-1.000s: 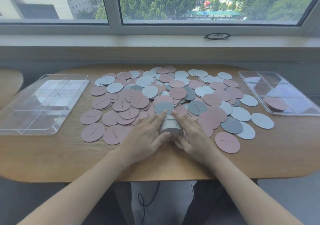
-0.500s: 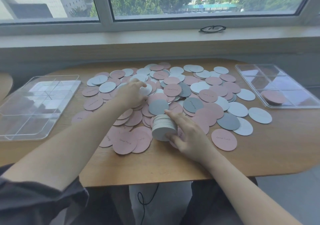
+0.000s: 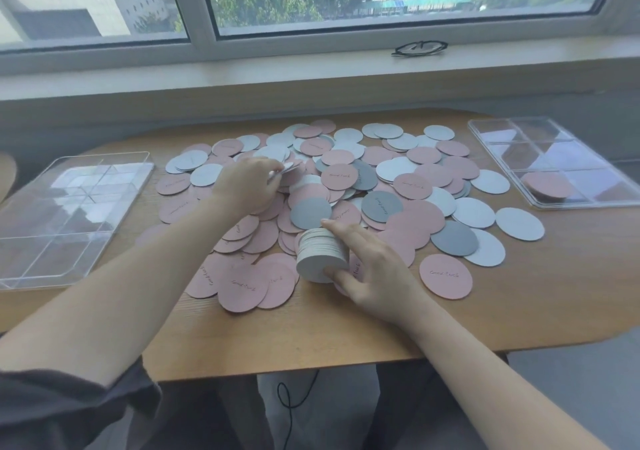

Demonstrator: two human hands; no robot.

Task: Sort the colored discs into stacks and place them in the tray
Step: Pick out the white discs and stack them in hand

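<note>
A heap of pink, white and grey discs [image 3: 412,186] covers the middle of the wooden table [image 3: 554,297]. My right hand [image 3: 374,269] grips a tilted stack of white discs [image 3: 320,255] at the heap's near edge, thumb below and forefinger on top. Farther back and to the left, my left hand [image 3: 247,186] pinches a white disc [image 3: 289,169] lifted off the heap. A clear tray [image 3: 588,203] at the right holds a short pink stack [image 3: 549,186] in a near compartment. Another clear tray [image 3: 52,269] lies at the left.
A pair of glasses [image 3: 419,48] rests on the windowsill behind the table. A black cable [image 3: 287,404] hangs below the table's front edge. Bare wood shows along the front edge and at the right front corner.
My left hand left the white stack, reached back-left into the heap and picked up a white disc. My right hand stays on the stack, which now leans.
</note>
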